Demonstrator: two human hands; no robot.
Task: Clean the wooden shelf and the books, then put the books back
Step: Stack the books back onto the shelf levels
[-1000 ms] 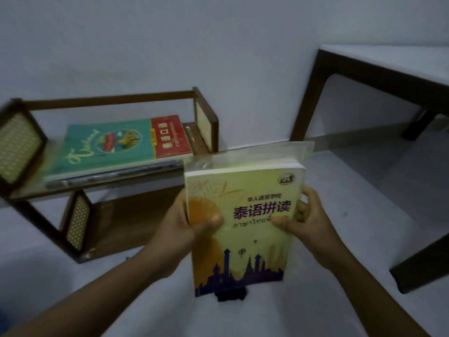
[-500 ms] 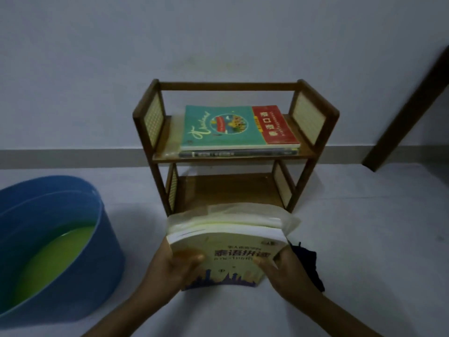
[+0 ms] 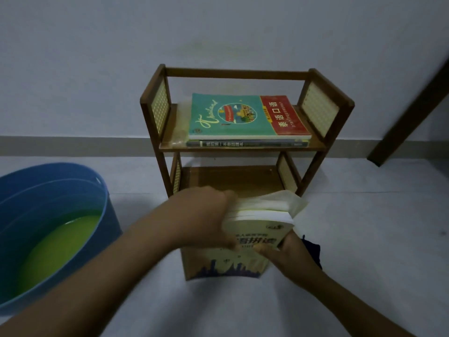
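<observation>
A yellow book (image 3: 239, 249) with a purple skyline along its bottom edge is being held low over the pale floor (image 3: 364, 227), just in front of the wooden shelf (image 3: 243, 148). Its page block is facing the shelf, with a pale translucent wrapper (image 3: 277, 203) bunching over that top edge. The left hand (image 3: 201, 215) is closing over the book's upper left corner, fingers curling onto the wrapper and pages, thumb pressing on the cover. The right hand (image 3: 289, 251) is gripping the book's right edge from the side — thumb on the cover, fingers hidden behind.

A dark cloth (image 3: 313, 251) is lying on the floor just beside the right hand, partly hidden by it.

On the shelf's upper board two books are lying flat in a stack: a teal and red book (image 3: 243, 117) on top of a darker book (image 3: 245, 143) whose spine is facing out. The lower board is holding no books.

To the left, well apart from the shelf, a blue tub (image 3: 60, 190) is holding greenish-yellow liquid (image 3: 53, 251). At the right edge a dark wooden leg (image 3: 410, 110) is slanting against the wall — what it belongs to is out of view.
</observation>
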